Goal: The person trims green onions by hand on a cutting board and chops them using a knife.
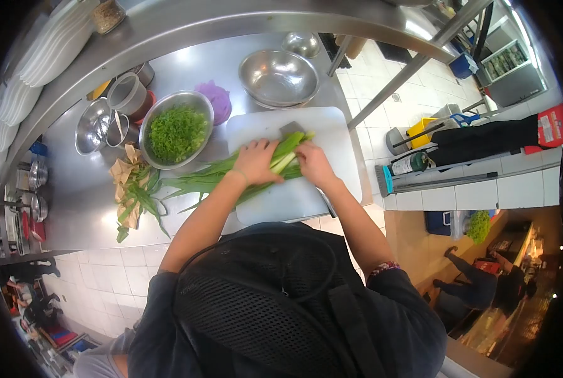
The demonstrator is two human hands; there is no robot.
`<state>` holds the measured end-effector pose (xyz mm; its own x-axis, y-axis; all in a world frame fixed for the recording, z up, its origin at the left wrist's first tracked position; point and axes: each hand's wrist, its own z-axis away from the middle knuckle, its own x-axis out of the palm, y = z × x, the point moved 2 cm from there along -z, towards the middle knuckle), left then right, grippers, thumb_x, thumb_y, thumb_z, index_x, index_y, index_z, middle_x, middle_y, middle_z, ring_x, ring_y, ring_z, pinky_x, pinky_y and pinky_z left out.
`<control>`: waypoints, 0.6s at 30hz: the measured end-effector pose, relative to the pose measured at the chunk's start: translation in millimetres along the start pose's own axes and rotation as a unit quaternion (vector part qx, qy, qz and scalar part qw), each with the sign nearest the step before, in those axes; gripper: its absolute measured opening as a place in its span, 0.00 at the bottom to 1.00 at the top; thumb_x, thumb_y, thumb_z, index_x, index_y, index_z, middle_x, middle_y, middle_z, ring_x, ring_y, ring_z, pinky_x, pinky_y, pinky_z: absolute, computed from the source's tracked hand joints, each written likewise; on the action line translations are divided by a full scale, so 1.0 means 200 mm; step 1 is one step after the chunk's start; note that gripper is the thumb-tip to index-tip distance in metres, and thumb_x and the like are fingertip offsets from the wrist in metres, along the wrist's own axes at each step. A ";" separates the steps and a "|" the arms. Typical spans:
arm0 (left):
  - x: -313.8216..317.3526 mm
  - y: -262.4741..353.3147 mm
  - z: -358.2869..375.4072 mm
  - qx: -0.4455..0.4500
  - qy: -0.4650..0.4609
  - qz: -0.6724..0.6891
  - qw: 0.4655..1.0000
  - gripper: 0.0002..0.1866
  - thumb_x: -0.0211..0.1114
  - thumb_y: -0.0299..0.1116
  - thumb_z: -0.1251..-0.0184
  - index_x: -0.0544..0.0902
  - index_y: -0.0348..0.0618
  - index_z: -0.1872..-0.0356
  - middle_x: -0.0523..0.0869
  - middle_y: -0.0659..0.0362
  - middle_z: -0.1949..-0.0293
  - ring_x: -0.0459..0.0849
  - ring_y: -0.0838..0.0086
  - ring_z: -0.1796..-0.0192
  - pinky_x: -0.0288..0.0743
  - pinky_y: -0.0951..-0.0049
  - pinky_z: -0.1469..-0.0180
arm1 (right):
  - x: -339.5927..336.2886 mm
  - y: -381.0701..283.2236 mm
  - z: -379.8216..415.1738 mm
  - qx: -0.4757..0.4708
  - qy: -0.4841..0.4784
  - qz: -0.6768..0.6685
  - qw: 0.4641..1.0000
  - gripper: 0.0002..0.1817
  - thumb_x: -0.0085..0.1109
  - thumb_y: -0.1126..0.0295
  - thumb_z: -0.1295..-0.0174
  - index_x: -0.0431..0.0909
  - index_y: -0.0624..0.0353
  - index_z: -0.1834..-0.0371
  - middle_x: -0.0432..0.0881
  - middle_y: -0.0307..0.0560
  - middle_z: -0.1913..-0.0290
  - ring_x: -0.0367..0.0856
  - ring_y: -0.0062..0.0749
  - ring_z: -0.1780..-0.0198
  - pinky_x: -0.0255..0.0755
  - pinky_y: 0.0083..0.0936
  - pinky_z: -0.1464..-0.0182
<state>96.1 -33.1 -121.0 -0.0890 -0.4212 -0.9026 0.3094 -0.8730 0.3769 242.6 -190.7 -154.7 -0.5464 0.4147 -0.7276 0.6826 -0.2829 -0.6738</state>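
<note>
Green onions point(285, 155) lie across the cutting board point(339, 160), leaves trailing past its left edge, left hand point(256, 162) gripping them between thumb and fingers, right hand point(314, 164) curled at the pale ends, closure unclear.

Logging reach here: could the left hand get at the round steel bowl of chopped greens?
Probably yes: long green leaves lie low between the left hand and bowl, with nothing tall apparent.

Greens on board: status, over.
Left hand across greens; right hand at pale stems. Greens on white cutting board, leaves past its left edge. Possible blade beside stems.
</note>
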 end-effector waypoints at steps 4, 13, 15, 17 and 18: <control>0.01 0.00 0.02 0.000 0.010 -0.039 0.999 0.60 0.83 0.62 0.58 0.68 0.50 0.21 0.76 0.50 0.32 0.74 0.51 0.29 0.65 0.43 0.31 | -0.16 0.05 -0.10 0.028 0.098 -0.041 0.994 0.15 0.60 0.84 0.44 0.88 0.61 0.55 0.83 0.56 0.54 0.82 0.55 0.46 0.78 0.47 0.43; -0.01 0.02 0.06 -0.020 0.006 -0.020 1.000 0.62 0.85 0.58 0.59 0.64 0.51 0.19 0.74 0.48 0.30 0.73 0.49 0.28 0.63 0.42 0.28 | -0.11 0.19 -0.25 0.011 -0.035 0.127 0.991 0.14 0.61 0.82 0.47 0.88 0.61 0.58 0.87 0.58 0.57 0.84 0.59 0.50 0.79 0.46 0.47; 0.01 0.01 0.06 0.000 0.027 0.001 1.000 0.64 0.86 0.58 0.60 0.63 0.50 0.18 0.74 0.47 0.29 0.72 0.48 0.27 0.63 0.40 0.28 | -0.08 0.19 -0.25 0.037 -0.056 0.079 0.995 0.13 0.59 0.83 0.46 0.88 0.64 0.58 0.88 0.60 0.58 0.85 0.59 0.53 0.79 0.46 0.48; 0.02 0.01 0.03 0.006 0.021 0.001 1.000 0.64 0.86 0.58 0.60 0.64 0.50 0.19 0.74 0.47 0.29 0.73 0.48 0.27 0.63 0.40 0.28 | -0.04 0.14 -0.24 0.008 -0.059 -0.008 0.998 0.13 0.59 0.81 0.47 0.87 0.65 0.58 0.88 0.63 0.61 0.86 0.62 0.57 0.79 0.48 0.51; 0.02 0.00 0.03 0.006 0.016 -0.001 1.000 0.64 0.86 0.58 0.61 0.64 0.49 0.19 0.75 0.47 0.30 0.73 0.48 0.28 0.64 0.40 0.29 | -0.03 0.12 -0.23 -0.002 -0.067 -0.013 0.998 0.13 0.59 0.81 0.47 0.87 0.65 0.58 0.88 0.63 0.61 0.86 0.62 0.57 0.79 0.48 0.51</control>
<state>89.3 -36.8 -123.8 -0.0588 -0.4119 -0.9093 0.2974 -0.8768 0.3779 285.3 -160.1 -159.8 -0.6238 0.3020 -0.7209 0.6690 -0.2706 -0.6923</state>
